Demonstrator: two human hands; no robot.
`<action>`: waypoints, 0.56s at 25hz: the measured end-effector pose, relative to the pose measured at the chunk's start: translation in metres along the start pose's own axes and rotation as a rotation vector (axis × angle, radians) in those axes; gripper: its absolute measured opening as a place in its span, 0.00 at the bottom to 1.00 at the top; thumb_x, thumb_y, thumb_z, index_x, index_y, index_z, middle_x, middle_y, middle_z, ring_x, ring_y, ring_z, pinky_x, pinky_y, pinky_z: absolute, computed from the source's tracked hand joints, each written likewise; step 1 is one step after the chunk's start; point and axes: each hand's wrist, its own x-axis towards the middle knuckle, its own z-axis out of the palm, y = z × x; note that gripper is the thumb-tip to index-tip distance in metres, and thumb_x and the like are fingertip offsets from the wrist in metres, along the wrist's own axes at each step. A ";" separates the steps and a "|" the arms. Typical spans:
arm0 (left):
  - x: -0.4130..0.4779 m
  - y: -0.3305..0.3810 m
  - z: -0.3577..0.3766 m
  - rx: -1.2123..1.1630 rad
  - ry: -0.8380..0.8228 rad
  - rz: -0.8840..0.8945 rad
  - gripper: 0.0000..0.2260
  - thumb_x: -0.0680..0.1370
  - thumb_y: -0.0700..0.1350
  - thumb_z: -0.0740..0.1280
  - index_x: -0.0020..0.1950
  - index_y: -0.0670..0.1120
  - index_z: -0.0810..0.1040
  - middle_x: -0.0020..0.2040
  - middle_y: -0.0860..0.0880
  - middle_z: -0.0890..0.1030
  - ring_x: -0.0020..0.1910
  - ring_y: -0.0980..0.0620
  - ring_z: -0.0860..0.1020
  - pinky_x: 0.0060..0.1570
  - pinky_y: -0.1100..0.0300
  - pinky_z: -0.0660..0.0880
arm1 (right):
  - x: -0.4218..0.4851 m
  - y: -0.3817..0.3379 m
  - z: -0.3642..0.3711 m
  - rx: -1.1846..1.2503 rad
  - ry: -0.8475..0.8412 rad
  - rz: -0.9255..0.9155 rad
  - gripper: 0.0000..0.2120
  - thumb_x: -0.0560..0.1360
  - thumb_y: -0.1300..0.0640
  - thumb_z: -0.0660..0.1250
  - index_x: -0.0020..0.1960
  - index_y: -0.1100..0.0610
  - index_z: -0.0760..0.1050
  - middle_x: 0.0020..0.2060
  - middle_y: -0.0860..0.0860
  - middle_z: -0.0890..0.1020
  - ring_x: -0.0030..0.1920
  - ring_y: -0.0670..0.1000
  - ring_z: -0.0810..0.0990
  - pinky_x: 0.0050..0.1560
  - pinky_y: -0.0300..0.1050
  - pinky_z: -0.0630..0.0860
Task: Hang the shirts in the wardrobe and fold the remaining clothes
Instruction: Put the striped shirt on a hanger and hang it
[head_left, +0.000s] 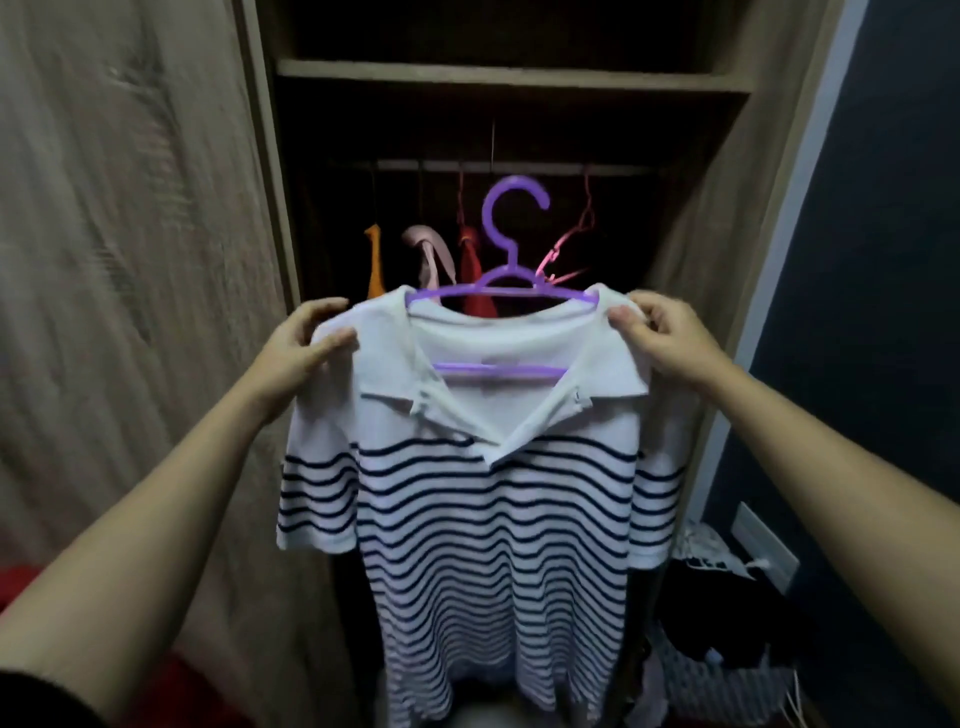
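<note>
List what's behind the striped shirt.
Above its collar, the wardrobe rail carries an orange garment, a pink garment, a red garment and a bare pink hanger. The striped shirt covers everything lower down.

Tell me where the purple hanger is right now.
Head view, centre: the purple hanger sits in the collar of the striped shirt, held before the wardrobe between the left hand and right hand, its hook below the rail.

Forearms, left hand (304, 345) and right hand (670, 340) are bare, with a black sleeve (31, 701) (edge only) on the left.
</note>
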 end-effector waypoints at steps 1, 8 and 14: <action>-0.009 -0.011 0.002 -0.051 -0.038 -0.069 0.13 0.74 0.50 0.71 0.57 0.57 0.75 0.53 0.59 0.80 0.51 0.66 0.77 0.50 0.63 0.74 | 0.002 -0.001 -0.004 -0.010 0.036 0.011 0.14 0.70 0.35 0.58 0.35 0.43 0.72 0.28 0.43 0.71 0.34 0.46 0.70 0.38 0.51 0.67; -0.044 -0.055 0.006 0.093 -0.242 -0.461 0.23 0.59 0.47 0.78 0.51 0.41 0.80 0.41 0.47 0.83 0.42 0.48 0.81 0.36 0.58 0.77 | 0.003 0.003 -0.014 -0.083 0.038 0.005 0.13 0.70 0.35 0.58 0.39 0.43 0.73 0.31 0.46 0.74 0.36 0.49 0.74 0.42 0.56 0.73; -0.009 0.027 0.005 -0.273 -0.447 -0.244 0.29 0.60 0.47 0.76 0.61 0.50 0.78 0.56 0.48 0.82 0.52 0.50 0.82 0.47 0.61 0.78 | 0.005 0.017 -0.004 -0.097 -0.021 0.024 0.15 0.70 0.37 0.58 0.40 0.48 0.73 0.30 0.45 0.74 0.35 0.47 0.74 0.40 0.50 0.70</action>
